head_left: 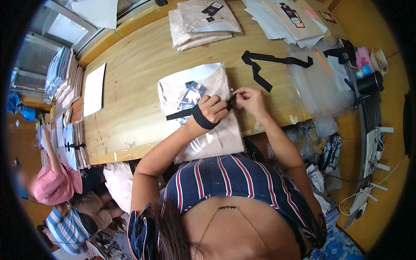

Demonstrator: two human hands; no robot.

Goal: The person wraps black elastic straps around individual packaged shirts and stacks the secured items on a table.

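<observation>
A stack of folded beige shirts (221, 138) in clear plastic lies in front of me, with a dark hang tag (193, 93) on top. A black fabric strip (178, 115) runs across the stack from its left side. My left hand (211, 109) rests on the stack, its fingers curled around the strip near the right edge. Black band also crosses that hand by the wrist; whether it is the same strip, I cannot tell. Just past the right edge, my right hand (250, 102) has finger and thumb pinched on the strip beside my left fingers.
Another black strip (277, 58) lies bent on the wooden table (134, 86). More bagged shirts (203, 21) sit at the back, and a shirt pack (290, 19) lies on papers. Clear plastic bags (316, 82) spread at right. White card (94, 89) lies left; other people (54, 184) are beyond it.
</observation>
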